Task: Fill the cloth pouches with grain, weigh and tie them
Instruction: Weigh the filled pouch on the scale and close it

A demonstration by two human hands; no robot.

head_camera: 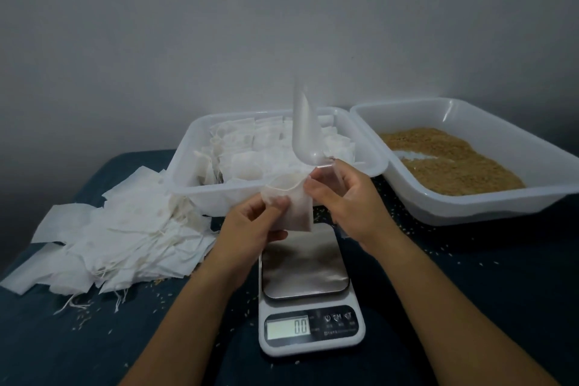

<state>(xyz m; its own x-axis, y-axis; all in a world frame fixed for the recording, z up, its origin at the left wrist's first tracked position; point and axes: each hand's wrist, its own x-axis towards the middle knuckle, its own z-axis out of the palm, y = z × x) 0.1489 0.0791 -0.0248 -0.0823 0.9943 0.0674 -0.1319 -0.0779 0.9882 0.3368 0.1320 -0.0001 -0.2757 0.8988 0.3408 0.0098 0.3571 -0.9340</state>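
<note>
1. Both hands grasp one small white cloth pouch point(291, 207) above the scale: left hand point(250, 226) pinches its left rim, right hand point(347, 197) pinches the right rim while also clutching a clear plastic scoop point(305, 128) that sticks up and away.
2. Dark blue cloth-covered table point(470, 307) spreads under everything, scattered with loose grains.
3. Far right, a big translucent white plastic tray point(470, 207) carries a bed of brown grain point(451, 163).
4. Beside it, touching on the left, a second translucent white tray point(200, 194) sits heaped with white pouches point(250, 147).
5. Near left, a sprawling pile of flat white cloth pouches point(106, 244) with loose strings lies on the table.
6. Centre near, a white digital kitchen scale point(310, 316) with a steel platform reads zero; nothing rests on it.
7. Pouch mouth gapes open, a dark patch showing low inside.
</note>
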